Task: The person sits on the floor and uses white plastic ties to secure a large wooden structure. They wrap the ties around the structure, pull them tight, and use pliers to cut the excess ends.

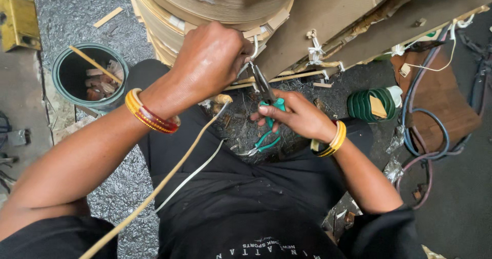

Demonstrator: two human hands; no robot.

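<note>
left hand [212, 59] fingers hidden (curled under), plier [264, 92] tips obscured

The scissors [266, 116] have dull dark metal blades and smooth teal plastic handles. At the top of the frame, the wound coil [220, 5] is wrapped in matt brown paper, rough at its torn edges, tied with white cloth tape [316, 51]. Glossy plastic-looking bangles sit on the left hand [210, 59] and right hand [297, 116]. At upper left, the bucket [92, 77] is scuffed green plastic holding wood scraps. The floor [118, 187] glitters, grainy and rough. The cables [425, 131] at right look rubbery.
</note>
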